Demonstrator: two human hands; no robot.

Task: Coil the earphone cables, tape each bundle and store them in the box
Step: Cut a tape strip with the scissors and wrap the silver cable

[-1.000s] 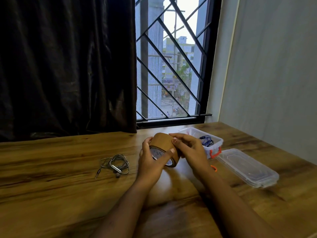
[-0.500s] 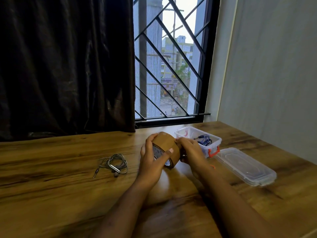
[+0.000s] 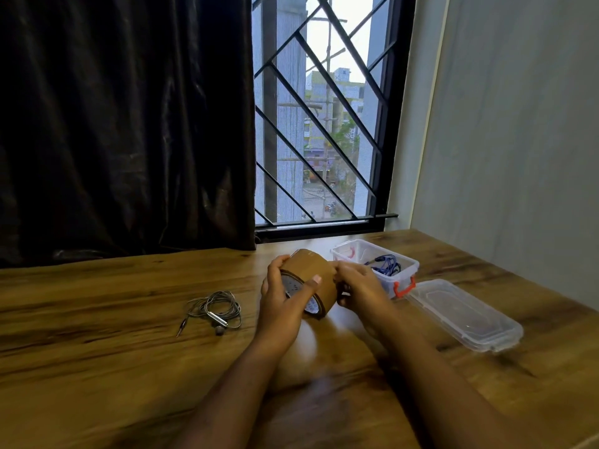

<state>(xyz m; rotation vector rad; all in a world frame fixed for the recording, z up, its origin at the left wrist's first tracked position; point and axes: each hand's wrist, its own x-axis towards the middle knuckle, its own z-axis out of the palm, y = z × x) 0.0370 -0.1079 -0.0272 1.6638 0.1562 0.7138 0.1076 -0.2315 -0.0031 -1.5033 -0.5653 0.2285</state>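
Since a second ago the right hand [image 3: 359, 286] has slid off the top of the brown packing-tape roll [image 3: 311, 268] down to its right-hand rim, where the fingers now curl tight against the edge. The roll has also tipped a little between the hands. This looks like a hunt for the tape's free end, so the taping step seems to be only starting; whether an end is already pinched cannot be told. Well to the left of the grip, the coiled grey wired earphones [image 3: 215, 307] lie on the wooden table [image 3: 97, 319], apparently untaped, with the plug trailing out to the left. The left hand [image 3: 282, 306] clamps the roll from its left side, fingers wrapped behind it and thumb laid across the brown outer band, so the printed core faces the camera. The roll appears to be held clear of the table. Just right of the grip, partly behind the right hand, the open clear plastic box with orange latches [image 3: 340, 251] holds a blue earphone bundle [image 3: 385, 267]; whether that one is taped is too small to tell. Further right, the clear plastic lid [image 3: 463, 314] lies flat, apart from the box. The grey coil likely gets the next strip.
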